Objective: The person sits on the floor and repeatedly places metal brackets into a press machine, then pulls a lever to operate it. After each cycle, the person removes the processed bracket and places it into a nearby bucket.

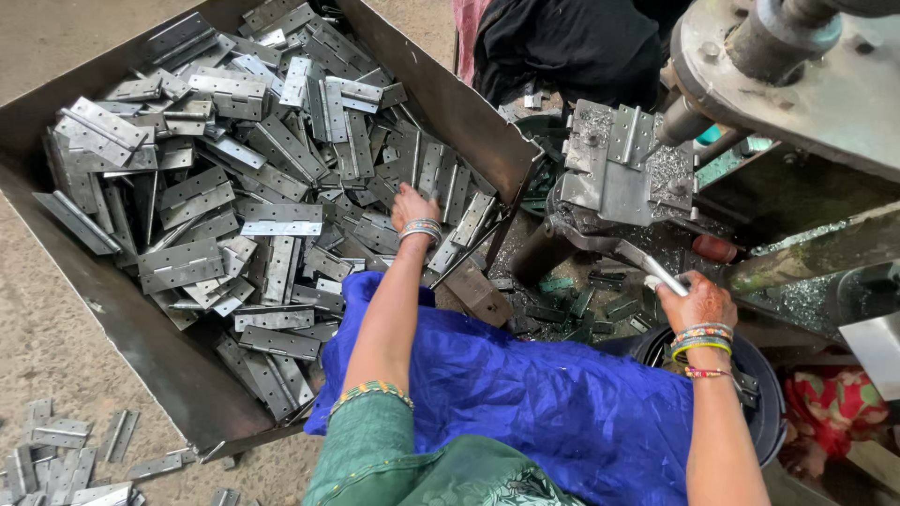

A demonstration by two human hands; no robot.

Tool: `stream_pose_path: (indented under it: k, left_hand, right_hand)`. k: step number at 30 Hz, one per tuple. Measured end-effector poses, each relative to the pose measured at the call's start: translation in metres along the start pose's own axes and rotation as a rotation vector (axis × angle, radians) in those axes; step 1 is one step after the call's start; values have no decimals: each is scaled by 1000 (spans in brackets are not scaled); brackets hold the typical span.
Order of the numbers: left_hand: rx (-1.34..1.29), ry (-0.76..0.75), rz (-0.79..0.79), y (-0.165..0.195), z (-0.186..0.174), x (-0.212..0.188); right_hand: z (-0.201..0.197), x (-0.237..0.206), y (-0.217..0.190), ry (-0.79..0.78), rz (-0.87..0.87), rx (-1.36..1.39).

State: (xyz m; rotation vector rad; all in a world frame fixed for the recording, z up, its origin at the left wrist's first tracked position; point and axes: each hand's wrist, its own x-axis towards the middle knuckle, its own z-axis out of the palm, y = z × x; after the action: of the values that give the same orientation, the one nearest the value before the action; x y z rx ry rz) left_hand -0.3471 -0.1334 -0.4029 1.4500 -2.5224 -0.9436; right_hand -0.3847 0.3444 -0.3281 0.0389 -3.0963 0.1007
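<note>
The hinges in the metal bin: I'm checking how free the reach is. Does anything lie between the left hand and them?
Nothing visible does. The left hand already rests in the pile of hinges inside the metal bin. The right hand is apart, holding a lever at the machine.

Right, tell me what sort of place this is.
Most likely a small metalworking shop making hinges. A large metal bin is heaped with steel hinges, the left hand reaches into it, and the right hand holds a metal piece at a press-like machine strewn with metal chips.
</note>
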Motion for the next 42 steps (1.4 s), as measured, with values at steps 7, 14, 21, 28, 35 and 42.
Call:
stream_pose_path:
  k: [7, 14, 21, 28, 35, 42]
  left_hand:
    - [-544, 306, -169, -2, 48, 27]
    - [-613, 82, -250, -3, 53, 57]
    - [-383, 238, 94, 0, 33, 54]
    - [-323, 342, 484, 14, -12, 29]
    - [-299, 95, 218, -22, -28, -14]
    - [-205, -89, 159, -44, -23, -36]
  right_hand:
    - [4, 13, -12, 25, -25, -24]
    - [9, 19, -31, 27, 5, -14]
    - [12, 15, -32, 35, -3, -17]
    - [2, -8, -24, 7, -10, -4]
    - [-12, -40, -8, 36, -60, 14]
    - [-9, -43, 9, -15, -39, 24]
